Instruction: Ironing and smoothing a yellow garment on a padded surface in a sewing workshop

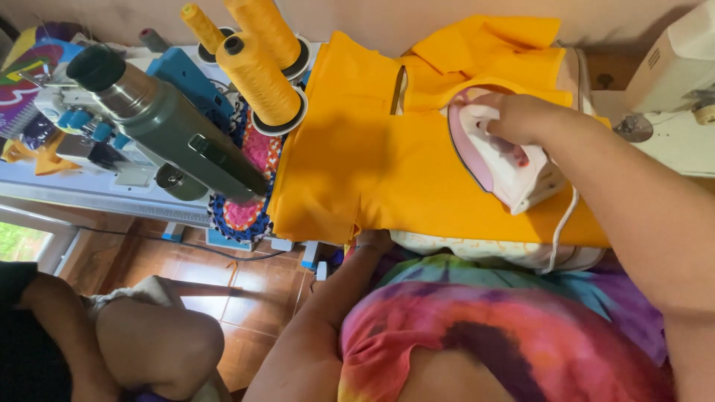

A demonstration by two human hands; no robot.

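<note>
My right grip (521,119) is closed round the iron (500,152), pressing the yellow cloth (372,164) spread on the board. Left hand (372,242) is at the cloth's near hem, fingers hidden. Pressing step; next glide needs it taut.

The yellow garment (357,156) is covering most of the ironing pad (477,249) and is hiding the fingers of the left hand (372,240) at its near hem. The right hand (521,115) is hiding the handle of the iron (503,160). The picture's edge is cutting off the white sewing machine (678,67) and another person's knees (160,339)
</note>
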